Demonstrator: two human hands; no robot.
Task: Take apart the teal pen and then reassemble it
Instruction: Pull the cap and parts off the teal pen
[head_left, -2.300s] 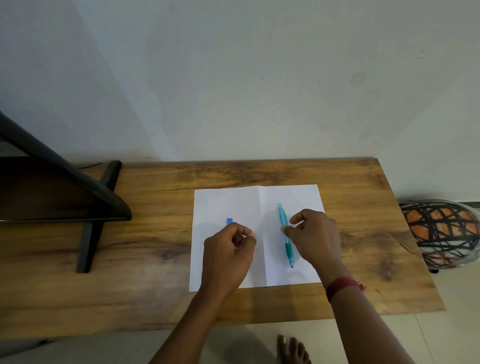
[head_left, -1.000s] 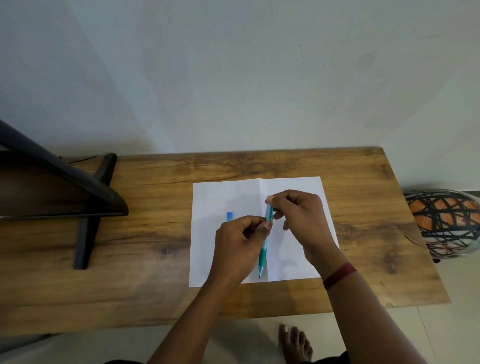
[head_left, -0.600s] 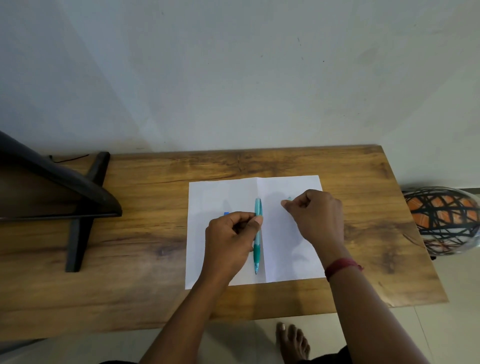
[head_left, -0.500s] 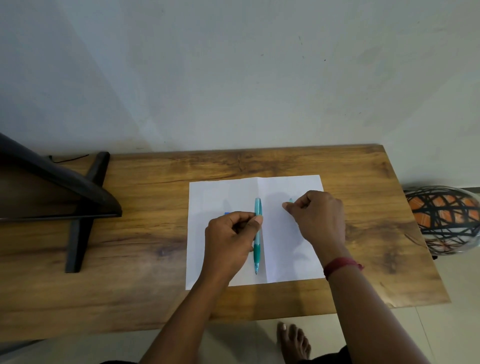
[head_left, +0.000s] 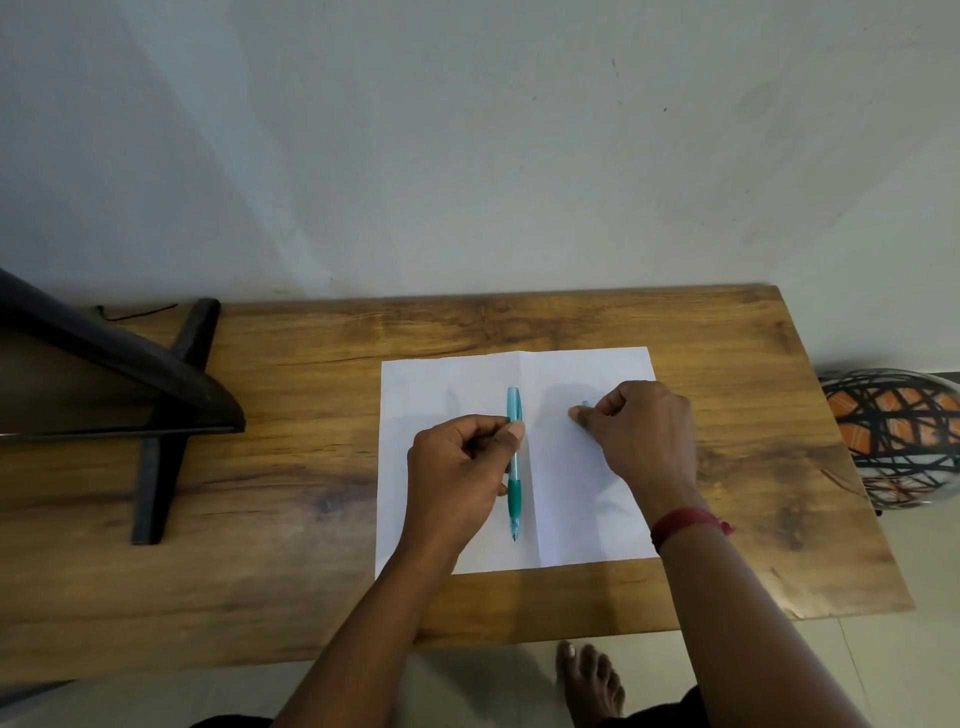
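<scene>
Head view: left hand pinches teal pen, tip toward viewer.

A white paper sheet lies on the wooden table. A black stand occupies the left side. A patterned ball sits at the right edge.

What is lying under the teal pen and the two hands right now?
A creased white sheet of paper lies on the wooden table beneath the teal pen. The left hand covers part of the sheet; anything beneath that hand or the right hand cannot be seen.
</scene>
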